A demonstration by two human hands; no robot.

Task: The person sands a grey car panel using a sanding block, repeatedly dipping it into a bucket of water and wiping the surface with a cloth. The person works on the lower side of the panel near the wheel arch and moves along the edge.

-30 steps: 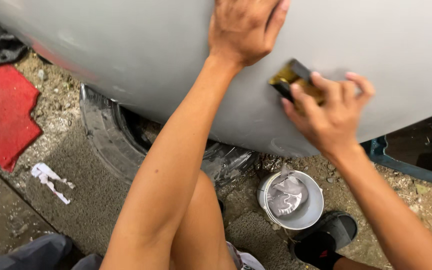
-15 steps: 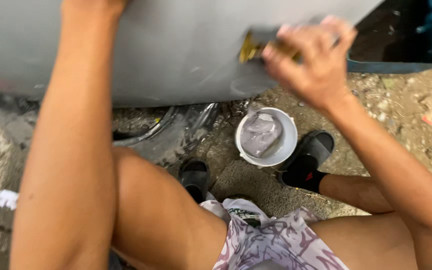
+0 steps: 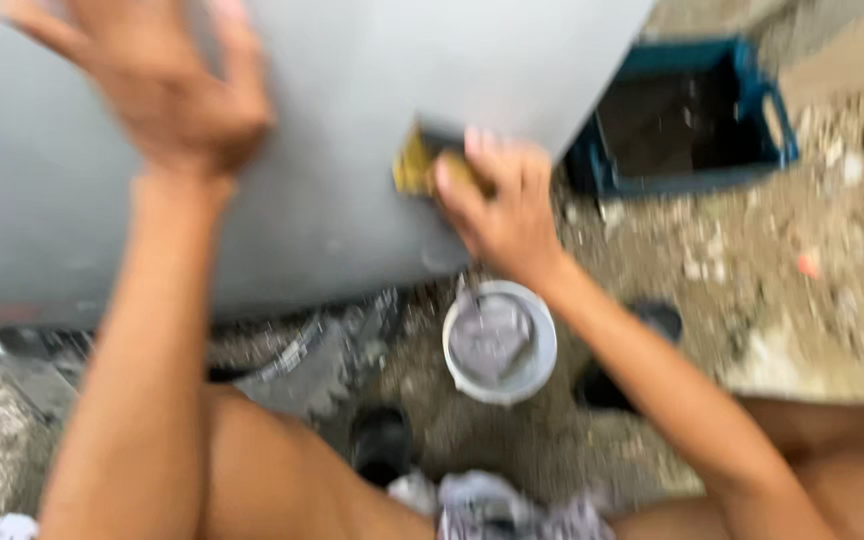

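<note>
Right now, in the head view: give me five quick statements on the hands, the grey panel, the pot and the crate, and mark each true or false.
1. The right hand presses a yellow-brown sanding block against the grey panel. True.
2. The left hand holds a paintbrush. False: it holds nothing and lies flat on the grey panel.
3. A white pot with grey paste stands on the ground below the right hand. True.
4. The blue crate is packed full of tools. False: its inside looks dark, and no tools show; blur hides detail.
5. The white pot sits inside the blue crate. False: it stands apart from it, on the gravel ground.
</note>
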